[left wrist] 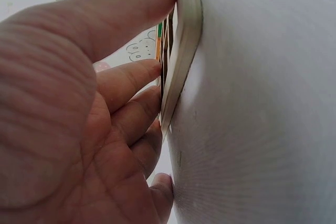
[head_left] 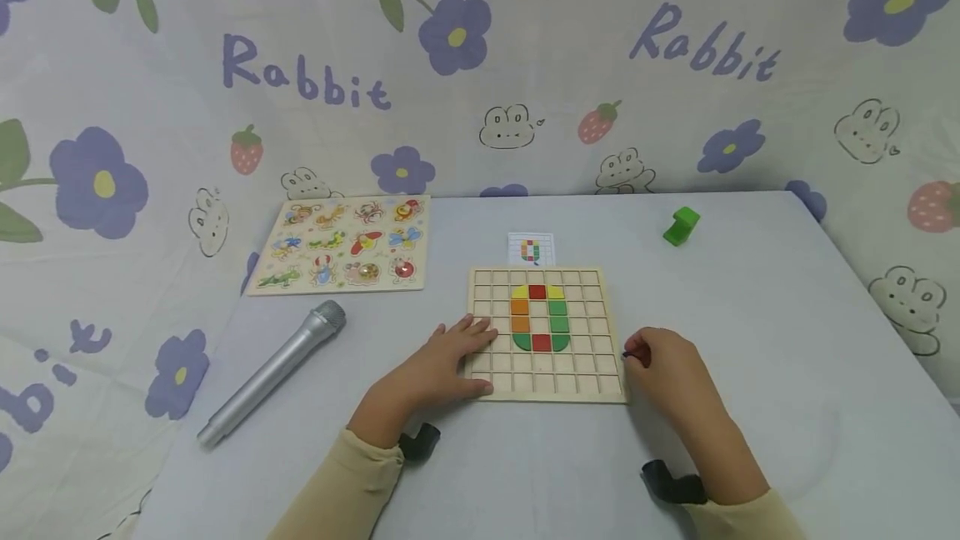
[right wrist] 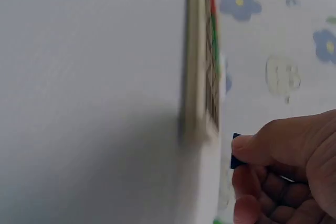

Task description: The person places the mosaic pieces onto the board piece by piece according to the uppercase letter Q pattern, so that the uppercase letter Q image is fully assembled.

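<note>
A wooden grid board (head_left: 551, 388) lies on the table, with red, yellow, orange and green pieces set in a ring, such as a red tile (head_left: 537, 292). My left hand (head_left: 448, 363) rests on the board's left side, fingers spread over the edge squares; in the left wrist view its thumb lies at the board's near edge (left wrist: 185, 51). Just off the board's right edge, my right hand (head_left: 670, 373) pinches a small dark blue tile (right wrist: 235, 153) between thumb and forefinger. Behind the board sits a pattern card (head_left: 531, 249) with a similar coloured ring and a blue mark.
A silver microphone (head_left: 273, 375) lies to the left. Behind it is a wooden insect puzzle (head_left: 345, 247). A bright green curved object (head_left: 682, 226) stands at the back right. A printed cloth (head_left: 450, 107) hangs behind the table.
</note>
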`<state>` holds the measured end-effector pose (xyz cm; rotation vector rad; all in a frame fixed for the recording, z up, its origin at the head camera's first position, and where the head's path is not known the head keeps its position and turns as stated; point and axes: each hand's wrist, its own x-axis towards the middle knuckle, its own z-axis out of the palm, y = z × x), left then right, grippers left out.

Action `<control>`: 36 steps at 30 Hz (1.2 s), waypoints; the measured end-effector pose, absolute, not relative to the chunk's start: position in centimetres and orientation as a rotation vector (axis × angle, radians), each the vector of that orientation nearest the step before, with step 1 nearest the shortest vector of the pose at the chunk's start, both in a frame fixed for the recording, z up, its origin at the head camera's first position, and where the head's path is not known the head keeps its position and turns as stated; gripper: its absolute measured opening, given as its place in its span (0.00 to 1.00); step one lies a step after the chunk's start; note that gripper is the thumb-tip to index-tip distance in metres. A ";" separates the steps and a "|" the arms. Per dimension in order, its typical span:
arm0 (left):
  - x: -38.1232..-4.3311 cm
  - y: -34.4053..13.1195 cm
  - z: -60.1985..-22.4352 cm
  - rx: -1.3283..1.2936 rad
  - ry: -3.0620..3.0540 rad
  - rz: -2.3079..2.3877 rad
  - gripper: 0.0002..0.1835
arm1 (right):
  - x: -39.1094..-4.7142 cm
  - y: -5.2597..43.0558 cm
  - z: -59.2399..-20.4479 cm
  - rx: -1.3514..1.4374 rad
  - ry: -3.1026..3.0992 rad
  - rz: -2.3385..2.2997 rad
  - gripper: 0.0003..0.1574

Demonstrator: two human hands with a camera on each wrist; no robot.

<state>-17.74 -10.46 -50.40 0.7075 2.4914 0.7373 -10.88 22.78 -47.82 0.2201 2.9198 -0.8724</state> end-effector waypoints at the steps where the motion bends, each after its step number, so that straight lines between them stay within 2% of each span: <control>1: -17.7 -10.5 -50.4 0.704 2.492 0.735 0.46 | -11.2 22.0 -47.5 0.177 2.928 -0.882 0.06; 9: -17.7 -10.5 -50.5 0.715 2.490 0.739 0.46 | -12.9 17.2 -47.9 -0.082 2.892 -0.861 0.04; 18: -17.5 -10.3 -50.5 0.690 2.477 0.743 0.47 | -12.4 17.3 -48.9 -0.161 2.841 -0.957 0.10; 23: -17.5 -10.4 -50.6 0.691 2.485 0.738 0.47 | -12.3 17.9 -49.1 -0.239 2.809 -0.999 0.10; 36: -17.8 -10.7 -50.3 0.714 2.502 0.743 0.47 | -12.8 18.5 -49.0 -0.100 2.765 -1.004 0.05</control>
